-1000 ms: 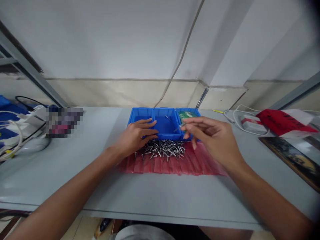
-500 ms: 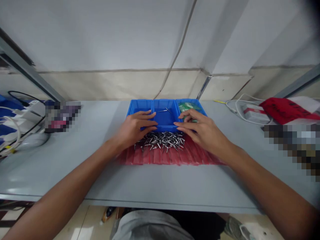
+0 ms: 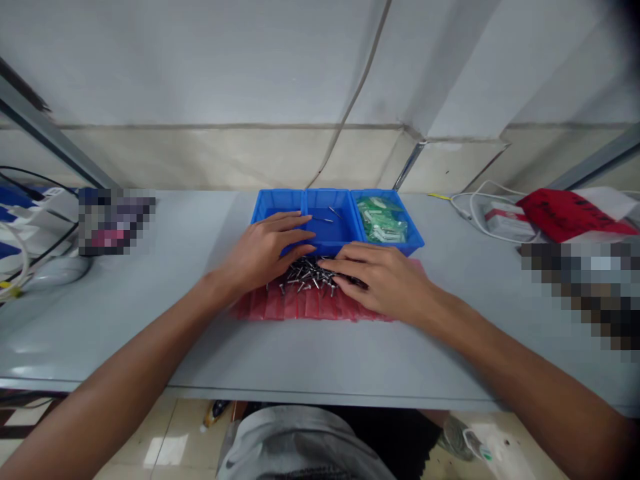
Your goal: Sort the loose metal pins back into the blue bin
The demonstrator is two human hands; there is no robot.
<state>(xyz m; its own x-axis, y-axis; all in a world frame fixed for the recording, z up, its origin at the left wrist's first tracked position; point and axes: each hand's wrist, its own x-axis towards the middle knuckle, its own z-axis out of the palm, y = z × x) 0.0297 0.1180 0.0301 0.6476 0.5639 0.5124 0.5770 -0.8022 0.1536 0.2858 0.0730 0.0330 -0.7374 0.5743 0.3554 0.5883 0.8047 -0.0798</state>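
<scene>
A pile of small silver screws (image 3: 306, 274) lies on a red ribbed mat (image 3: 300, 307) at the middle of the table. My right hand (image 3: 380, 280) rests flat over the right part of the pile, fingers spread and pointing left. My left hand (image 3: 265, 250) lies at the pile's left edge, fingers spread over the front wall of the blue bins (image 3: 333, 199). The middle bin holds a couple of screws (image 3: 327, 218). The right bin holds green packets (image 3: 384, 220). Whether either hand pinches a screw is hidden.
White cables and chargers (image 3: 30, 227) sit at the far left. A white cable and box (image 3: 500, 217) and a red and white bag (image 3: 575, 213) lie at the right. The wall rises just behind the bins. The table's front edge (image 3: 320, 393) is near my body.
My right hand has come down from above the bins, where it held a screw, and now lies flat on the screw pile. The left hand has barely moved. The view tilted down.
</scene>
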